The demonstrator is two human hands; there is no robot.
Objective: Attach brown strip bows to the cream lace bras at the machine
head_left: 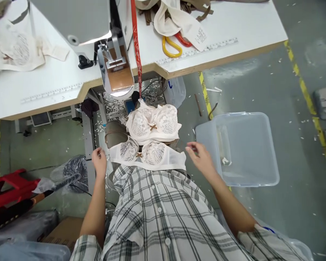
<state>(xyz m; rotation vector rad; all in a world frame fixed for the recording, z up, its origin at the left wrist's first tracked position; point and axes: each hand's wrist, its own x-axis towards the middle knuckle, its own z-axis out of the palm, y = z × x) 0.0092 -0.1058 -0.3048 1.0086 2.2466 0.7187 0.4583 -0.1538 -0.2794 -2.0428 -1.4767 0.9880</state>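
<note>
Two cream lace bras lie on my lap below the sewing table. The nearer bra [148, 155] is spread flat across my lap and the farther bra [153, 123] rests just beyond it. My left hand [99, 160] is at the nearer bra's left end, fingers curled together as if pinching its strap. My right hand [200, 156] hovers just right of that bra's right end, fingers loosely bent and apart, touching nothing that I can see.
The sewing machine head [114, 65] hangs over the white table [233, 29], with a red tape [136, 47] dangling. Yellow-and-red scissors [174, 43] and more fabric lie on the table. A clear plastic bin [247, 148] stands on the floor at my right. Red equipment [11, 188] is at left.
</note>
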